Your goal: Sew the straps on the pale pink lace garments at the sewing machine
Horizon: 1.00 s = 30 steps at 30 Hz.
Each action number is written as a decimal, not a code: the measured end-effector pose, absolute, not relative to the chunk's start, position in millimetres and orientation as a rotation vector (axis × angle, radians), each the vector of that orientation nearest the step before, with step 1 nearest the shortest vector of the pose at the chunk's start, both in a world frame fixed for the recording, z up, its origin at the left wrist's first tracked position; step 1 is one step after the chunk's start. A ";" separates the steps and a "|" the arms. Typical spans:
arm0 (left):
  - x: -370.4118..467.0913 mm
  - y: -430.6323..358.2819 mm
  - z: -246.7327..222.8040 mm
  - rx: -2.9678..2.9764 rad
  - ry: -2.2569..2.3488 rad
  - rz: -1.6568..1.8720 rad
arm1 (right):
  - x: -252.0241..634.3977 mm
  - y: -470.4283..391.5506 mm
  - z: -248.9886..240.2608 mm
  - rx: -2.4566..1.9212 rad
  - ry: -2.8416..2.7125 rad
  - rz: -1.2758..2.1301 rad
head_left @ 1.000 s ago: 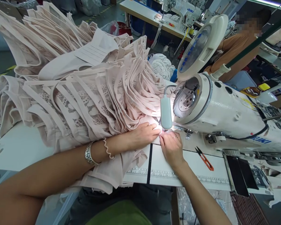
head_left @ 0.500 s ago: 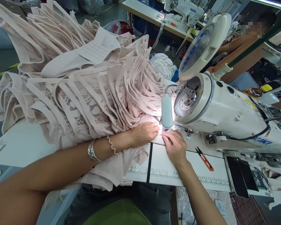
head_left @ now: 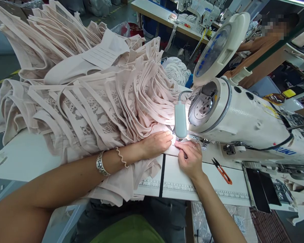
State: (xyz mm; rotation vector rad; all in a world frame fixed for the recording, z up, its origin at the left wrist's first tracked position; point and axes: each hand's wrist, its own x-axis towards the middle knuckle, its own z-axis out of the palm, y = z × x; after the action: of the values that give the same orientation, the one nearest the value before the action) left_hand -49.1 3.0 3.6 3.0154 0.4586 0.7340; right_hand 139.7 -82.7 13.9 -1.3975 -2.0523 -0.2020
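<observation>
Two hands meet near the lamp (head_left: pixel 180 121), seemingly to steady pale cloth (head_left: pixel 157 128): left hand (head_left: pixel 155 145) curled, pinching it; right hand (head_left: pixel 192 160) half-closed, grip unclear.

— What do we see at our sewing machine (head_left: pixel 245 111)?
— Our left hand (head_left: pixel 158 144) and right hand (head_left: pixel 192 158) nearly meet beside the heaped garments (head_left: pixel 98 111); our orange snips (head_left: pixel 223 172) lie on the desk (head_left: pixel 179 170)

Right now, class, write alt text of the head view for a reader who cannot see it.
A bare left hand and bare right hand sit close together at the lit end of a white sewing machine, beside heaped pale-pink, lace-panelled garments; orange-handled snips lie on the white table.
</observation>
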 end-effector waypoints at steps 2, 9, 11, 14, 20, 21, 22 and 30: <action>-48.4 3.1 2.6 3.013 0.463 0.730 | 140.6 -82.9 14.0 -1.369 -2.061 -0.202; -51.9 4.8 5.0 2.965 0.465 0.752 | 140.3 -85.1 13.2 -1.411 -2.165 -0.238; -56.2 5.2 6.6 2.891 0.492 0.760 | 139.8 -84.8 11.8 -1.497 -2.135 -0.197; -62.5 5.4 8.7 2.767 0.475 0.723 | 141.2 -83.7 9.0 -1.544 -2.055 -0.129; -66.0 5.2 13.5 2.818 0.413 0.646 | 144.7 -84.6 5.0 -1.547 -2.033 -0.084; -65.7 5.4 13.7 2.831 0.409 0.640 | 144.5 -84.8 4.6 -1.550 -2.038 -0.095; -65.3 5.8 13.6 2.842 0.407 0.635 | 144.1 -84.9 4.1 -1.549 -2.043 -0.112; -63.3 8.1 9.8 2.828 0.438 0.642 | 143.9 -83.5 4.0 -1.484 -2.091 -0.180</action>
State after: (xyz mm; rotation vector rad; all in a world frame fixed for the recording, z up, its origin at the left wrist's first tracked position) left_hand -63.3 8.1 9.8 2.8280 0.4375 0.6422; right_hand 143.9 -83.5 4.0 -1.4840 -2.0911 -0.1799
